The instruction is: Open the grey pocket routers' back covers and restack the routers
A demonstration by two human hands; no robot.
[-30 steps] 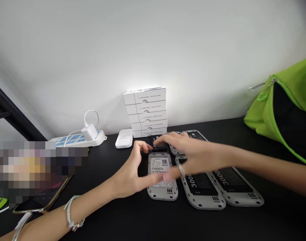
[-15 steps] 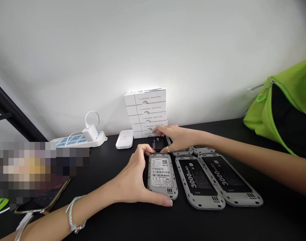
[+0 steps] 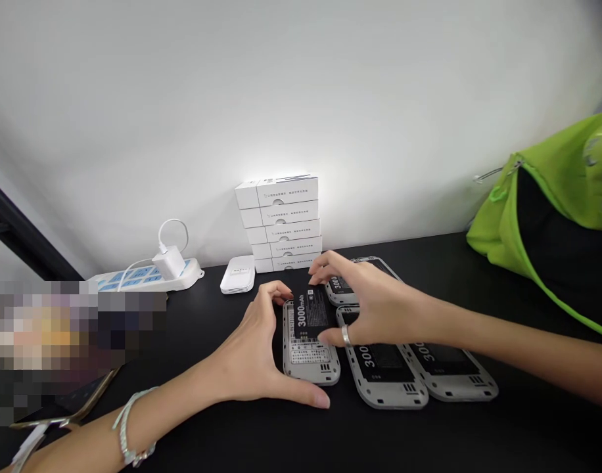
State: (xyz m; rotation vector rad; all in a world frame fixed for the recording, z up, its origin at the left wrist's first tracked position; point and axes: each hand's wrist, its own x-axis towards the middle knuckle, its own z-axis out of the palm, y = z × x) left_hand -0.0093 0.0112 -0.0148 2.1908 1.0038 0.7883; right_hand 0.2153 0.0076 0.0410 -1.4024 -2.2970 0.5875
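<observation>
A grey device shell (image 3: 311, 361) lies back-up on the black table, its label showing. My left hand (image 3: 254, 358) cups its left side, thumb along the near edge, index finger at the far corner. My right hand (image 3: 367, 305) holds a black 3000 mAh battery (image 3: 308, 309) by its ends over the shell's upper half. Two more shells with batteries fitted, one (image 3: 384, 371) and another (image 3: 453, 371), lie to the right. Further shells (image 3: 345, 289) sit behind, partly hidden by my right hand.
A stack of white boxes (image 3: 281, 223) stands against the wall, with a small white device (image 3: 238, 274) and a power strip with charger (image 3: 148, 272) to its left. A green bag (image 3: 552, 210) fills the right. A phone (image 3: 59, 407) lies at the near left.
My right hand picked the battery up from behind the shell and brought it toward me onto the shell. My left hand stayed around the shell.
</observation>
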